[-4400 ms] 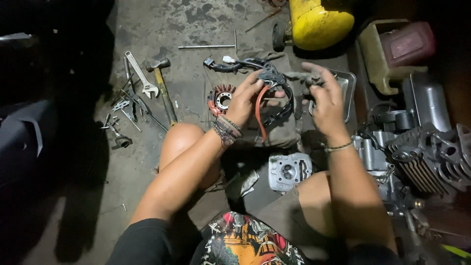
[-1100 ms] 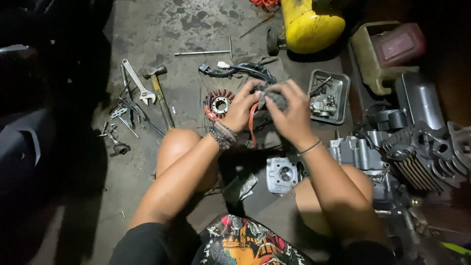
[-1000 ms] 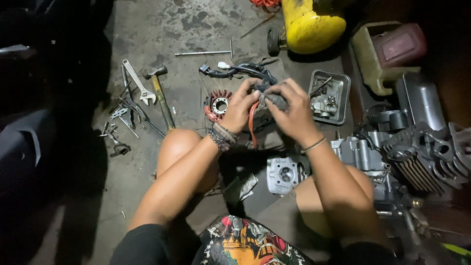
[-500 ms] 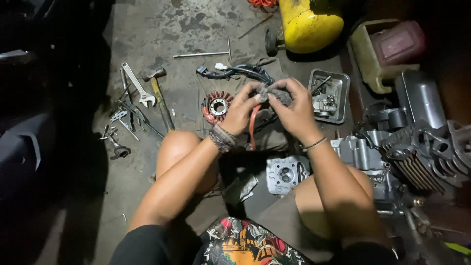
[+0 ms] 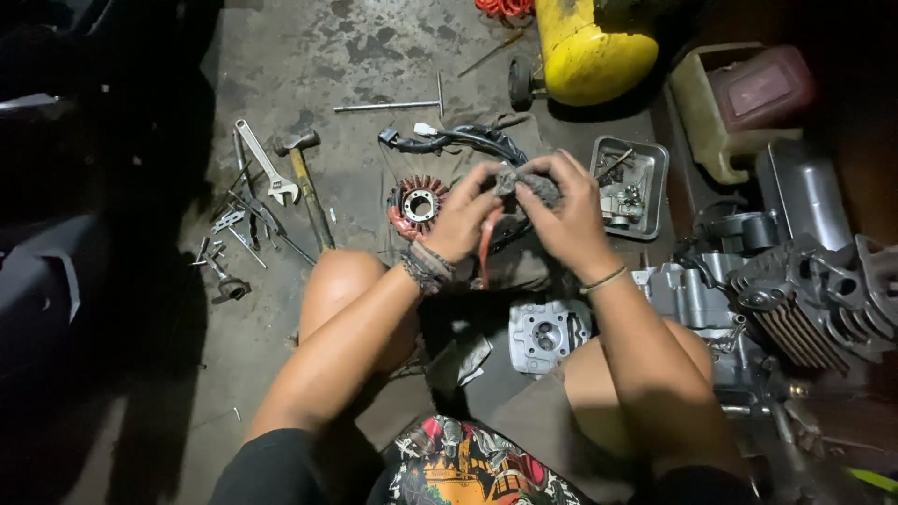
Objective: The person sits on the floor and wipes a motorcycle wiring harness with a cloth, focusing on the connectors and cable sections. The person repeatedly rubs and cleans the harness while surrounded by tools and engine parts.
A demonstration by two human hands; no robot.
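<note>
Small dark grey part (image 5: 535,184), shape unclear, mostly covered, pinched between both hands: left hand (image 5: 465,217) grips its left end, right hand (image 5: 569,217) its right. A red wire (image 5: 485,251) hangs down between the hands. Stator (image 5: 417,204), round with red coils, lies just left of left hand.

1. one view only, from a camera worn on the person's head.
2. it looks steeply down over knees and forearms at the concrete floor (image 5: 281,56).
3. near: arm's reach from the hands, mid-frame.
</note>
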